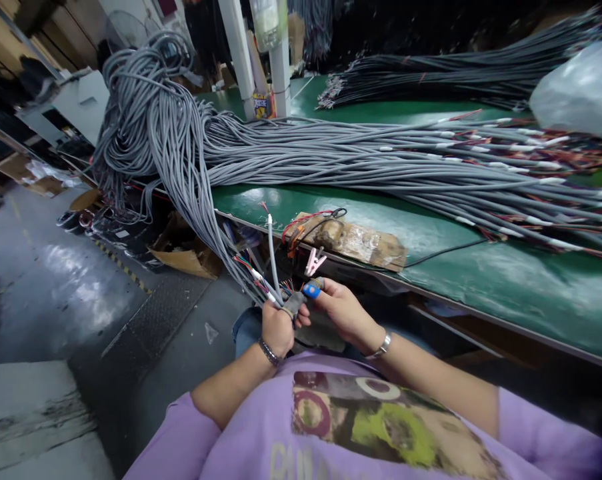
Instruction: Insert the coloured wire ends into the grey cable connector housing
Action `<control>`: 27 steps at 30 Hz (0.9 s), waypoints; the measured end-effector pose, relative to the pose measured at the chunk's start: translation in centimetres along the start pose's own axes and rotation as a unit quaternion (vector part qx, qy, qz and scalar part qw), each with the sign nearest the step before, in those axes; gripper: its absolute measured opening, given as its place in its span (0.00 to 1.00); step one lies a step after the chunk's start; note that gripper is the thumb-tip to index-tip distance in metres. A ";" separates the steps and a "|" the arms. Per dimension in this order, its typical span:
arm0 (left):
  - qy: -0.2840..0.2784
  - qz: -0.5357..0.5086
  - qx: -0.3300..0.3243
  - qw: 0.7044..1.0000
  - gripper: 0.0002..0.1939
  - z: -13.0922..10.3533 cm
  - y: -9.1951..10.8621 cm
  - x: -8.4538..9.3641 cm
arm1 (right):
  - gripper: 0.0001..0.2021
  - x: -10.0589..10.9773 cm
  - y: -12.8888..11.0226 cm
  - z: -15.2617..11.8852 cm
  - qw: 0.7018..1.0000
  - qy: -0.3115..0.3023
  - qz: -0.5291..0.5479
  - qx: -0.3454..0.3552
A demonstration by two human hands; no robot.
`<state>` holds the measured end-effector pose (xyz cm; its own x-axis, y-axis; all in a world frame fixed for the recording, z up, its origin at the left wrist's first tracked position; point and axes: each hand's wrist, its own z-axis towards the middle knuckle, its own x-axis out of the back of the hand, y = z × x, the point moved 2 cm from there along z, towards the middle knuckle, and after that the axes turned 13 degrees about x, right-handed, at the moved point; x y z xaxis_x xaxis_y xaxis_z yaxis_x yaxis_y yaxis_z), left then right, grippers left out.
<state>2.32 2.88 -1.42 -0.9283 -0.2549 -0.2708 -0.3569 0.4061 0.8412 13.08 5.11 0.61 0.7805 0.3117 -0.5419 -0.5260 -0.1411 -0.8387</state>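
Currently, my left hand (279,325) gripping grey cables (273,257) too bunched to count, just off one green desk (445,280), my right hand (348,313) beside their coloured wires (287,287), whether pinching any I cannot tell, one pink clip (313,263) beyond.

You hold the end of a grey cable bundle (195,193) that slopes down past the left end of the worktop (481,280). White sleeves (257,274) and bared multicoloured wires (244,262) show at the cable ends, below the worktop's near edge. One grey cable (273,260) stands nearly upright beside that edge, white-sleeved, its tip wires splayed.
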 end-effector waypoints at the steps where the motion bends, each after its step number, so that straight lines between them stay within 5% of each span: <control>1: 0.001 -0.003 0.000 1.000 0.18 0.0 0.0 0.0 | 0.14 0.0 0.0 0.0 1.000 0.000 -0.002 0.000; 5: 0.004 -0.013 0.007 1.000 0.19 -0.1 0.2 0.0 | 0.15 0.4 0.3 0.0 0.999 0.025 -0.014 -0.015; 11: -0.016 -0.018 0.018 1.000 0.17 -1.0 1.6 -0.3 | 0.14 2.7 0.0 0.9 0.981 0.191 0.022 -0.029; 16: -0.028 -0.017 0.018 0.999 0.18 -1.5 2.8 -1.3 | 0.17 3.5 -0.8 2.5 0.989 0.128 0.040 -0.067; 19: -0.034 -0.022 0.019 0.999 0.19 -1.2 3.0 -2.0 | 0.19 3.2 -1.3 3.2 0.995 0.088 -0.042 0.008; 22: -0.031 -0.038 0.023 0.999 0.19 -0.6 2.8 -2.4 | 0.21 3.1 -1.3 3.4 0.980 0.124 -0.129 0.088; 27: -0.023 -0.046 0.026 0.998 0.17 0.2 2.5 -2.5 | 0.25 2.8 -0.5 4.1 0.996 0.075 -0.008 0.042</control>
<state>3.72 4.66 1.28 -0.8943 -0.2543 -0.3681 -0.4454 0.4275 0.7867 14.15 9.90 -0.27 0.8277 0.1678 -0.5355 -0.5342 -0.0566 -0.8434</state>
